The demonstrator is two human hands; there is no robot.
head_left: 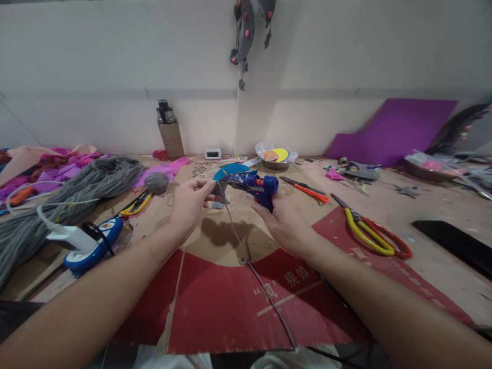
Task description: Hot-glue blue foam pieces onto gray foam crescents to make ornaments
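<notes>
Red cardboard [215, 302] read “风” 疾如, pale print. More characters on its right side weren't legible. Dark handwriting [199, 170] on the tan part, white clock [212, 154] digits, glue gun [265, 192] label: unreadable.

Head-worn view, looking forward and down, near over table [434, 205]

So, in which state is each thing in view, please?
Glue gun: held, red light on.
Grey piece: pinched.
Scissors: lying, blades apparently closed.
Orange cutter: blade unclear.
White charger: plugged into blue power strip.
White device: display unreadable.
Black slab: lying flat, unlit.
Yarn ball: wound.
Yarn hank: loosely spread.
</notes>
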